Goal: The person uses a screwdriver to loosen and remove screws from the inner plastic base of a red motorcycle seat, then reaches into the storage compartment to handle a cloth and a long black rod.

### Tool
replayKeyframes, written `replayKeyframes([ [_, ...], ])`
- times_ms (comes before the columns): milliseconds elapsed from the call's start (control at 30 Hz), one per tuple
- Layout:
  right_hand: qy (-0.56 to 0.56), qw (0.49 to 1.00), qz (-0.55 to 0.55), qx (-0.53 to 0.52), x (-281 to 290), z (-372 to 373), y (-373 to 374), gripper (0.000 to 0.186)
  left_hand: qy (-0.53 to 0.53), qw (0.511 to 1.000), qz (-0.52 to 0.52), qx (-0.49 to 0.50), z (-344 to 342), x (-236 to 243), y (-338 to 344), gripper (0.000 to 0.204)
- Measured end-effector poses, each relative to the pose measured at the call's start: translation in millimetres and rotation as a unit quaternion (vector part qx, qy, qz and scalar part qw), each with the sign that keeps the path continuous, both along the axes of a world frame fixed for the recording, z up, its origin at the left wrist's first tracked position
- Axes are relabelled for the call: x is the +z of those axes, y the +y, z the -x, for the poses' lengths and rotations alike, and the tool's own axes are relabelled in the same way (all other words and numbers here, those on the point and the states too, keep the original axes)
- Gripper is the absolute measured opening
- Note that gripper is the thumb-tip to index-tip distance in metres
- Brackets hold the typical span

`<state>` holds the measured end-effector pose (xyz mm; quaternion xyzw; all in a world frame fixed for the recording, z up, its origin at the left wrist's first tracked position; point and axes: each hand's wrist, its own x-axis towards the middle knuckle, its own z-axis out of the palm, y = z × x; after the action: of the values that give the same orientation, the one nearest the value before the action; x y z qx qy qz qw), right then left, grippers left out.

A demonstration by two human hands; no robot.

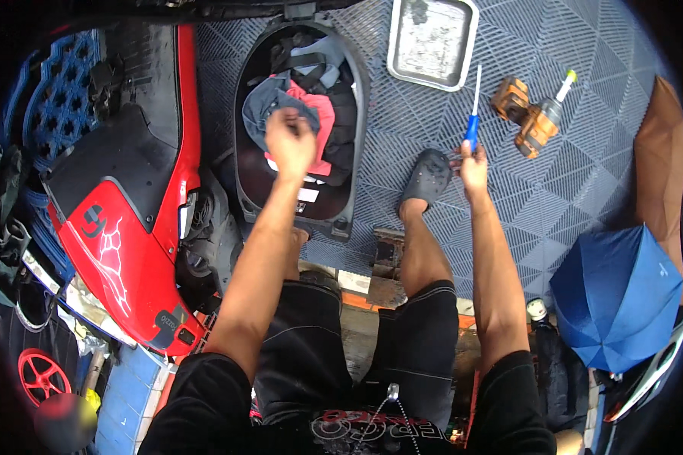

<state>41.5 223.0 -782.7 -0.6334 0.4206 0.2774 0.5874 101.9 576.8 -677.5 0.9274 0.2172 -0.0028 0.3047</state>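
Note:
My right hand (473,170) is closed on a screwdriver (472,130) with a blue handle, its long thin shaft pointing away from me. My left hand (291,145) is over a long black tub (243,91), with its fingers curled together. Whatever they may hold is too small or hidden to make out. Beneath that hand lie a grey-blue cloth cap (259,121) and a pink-red cloth (323,121). Dark and grey cloth items (322,54) fill the tub's far end.
Left of the tub stand red motorbike body panels (102,265). To the right are an orange-and-black cordless drill (539,125), a white-rimmed tray (432,45), a blue umbrella (615,296) and brown cardboard (660,152). My shoe (426,178) rests on grey-blue patterned floor tiles (508,243).

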Motion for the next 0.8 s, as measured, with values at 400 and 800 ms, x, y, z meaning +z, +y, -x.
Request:
replayKeyframes([
  [400,0.11,0.986,-0.027,-0.125,-73,-25,-4,0.035,0.102,0.975,-0.167,-0.106,-19,-45,90,0.024],
  [800,-0.084,0.965,0.119,0.218,-7,65,6,0.045,-0.018,0.967,0.21,0.139,-17,-28,94,0.01],
])
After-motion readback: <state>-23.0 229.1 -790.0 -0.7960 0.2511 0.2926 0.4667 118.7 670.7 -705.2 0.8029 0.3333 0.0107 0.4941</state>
